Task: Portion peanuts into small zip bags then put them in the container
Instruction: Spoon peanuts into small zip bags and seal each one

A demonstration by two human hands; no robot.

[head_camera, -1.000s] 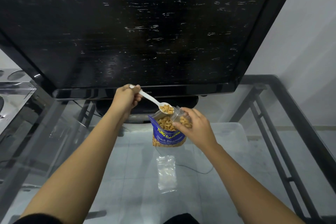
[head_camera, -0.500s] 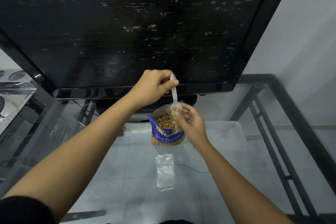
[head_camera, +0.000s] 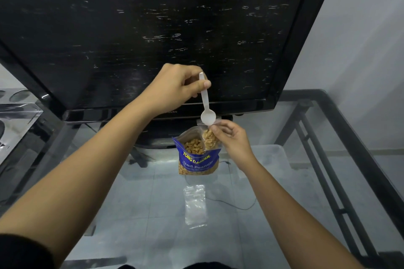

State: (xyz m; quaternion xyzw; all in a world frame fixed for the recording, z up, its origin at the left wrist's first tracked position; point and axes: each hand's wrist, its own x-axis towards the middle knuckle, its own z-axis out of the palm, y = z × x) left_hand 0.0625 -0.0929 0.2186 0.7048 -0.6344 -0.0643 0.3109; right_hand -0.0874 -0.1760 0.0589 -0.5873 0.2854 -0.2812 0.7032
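A small zip bag (head_camera: 210, 140) partly filled with peanuts hangs pinched by the right hand (head_camera: 231, 137) fingers (head_camera: 216, 130), just over the open blue peanut pouch (head_camera: 197, 156). The left hand (head_camera: 172, 87) fingers pinch a white spoon (head_camera: 206, 107), bowl down at the bag's mouth. An empty zip bag (head_camera: 195, 206) lies on the glass tabletop (head_camera: 131, 214) below.

The television (head_camera: 153, 28) looms right behind the peanut bag (head_camera: 197, 157), blocking any reach farther back. In front, the glass table (head_camera: 135, 214) lies open apart from one flat zip bag (head_camera: 195, 205). Its frame (head_camera: 341, 170) bounds the right side.
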